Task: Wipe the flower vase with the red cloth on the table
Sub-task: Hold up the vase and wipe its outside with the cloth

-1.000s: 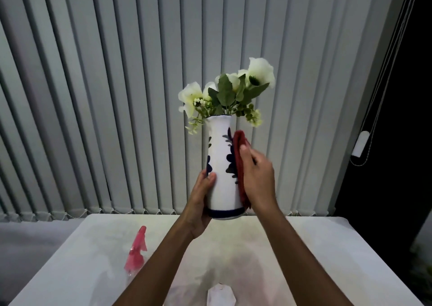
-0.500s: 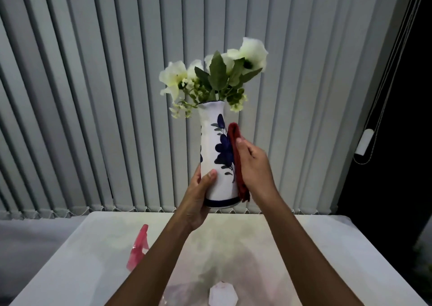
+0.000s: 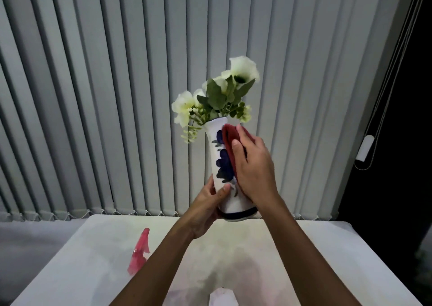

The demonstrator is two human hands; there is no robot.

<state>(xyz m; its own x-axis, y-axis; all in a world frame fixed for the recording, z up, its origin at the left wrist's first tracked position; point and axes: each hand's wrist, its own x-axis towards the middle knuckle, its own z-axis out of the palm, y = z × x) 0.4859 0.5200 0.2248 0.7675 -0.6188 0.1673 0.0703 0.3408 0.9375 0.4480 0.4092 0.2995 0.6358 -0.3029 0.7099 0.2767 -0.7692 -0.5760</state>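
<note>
A tall white vase (image 3: 216, 161) with blue flower patterns and a dark band at its base is lifted above the table, tilted slightly left at the top. White flowers with green leaves (image 3: 218, 97) stick out of its mouth. My left hand (image 3: 207, 206) grips the vase's lower left side. My right hand (image 3: 253, 165) presses a folded red cloth (image 3: 230, 137) flat against the vase's right side, near the neck. Most of the cloth is hidden under my palm.
A white table (image 3: 233, 259) lies below. A pink spray bottle head (image 3: 140, 253) stands at its left. A pale object (image 3: 222, 297) sits at the front edge. Grey vertical blinds (image 3: 117, 95) fill the background, with a cord weight (image 3: 363, 151) at right.
The vase has turned so more of the blue pattern faces me, and it tilted. My right hand slid the red cloth up toward the neck.
</note>
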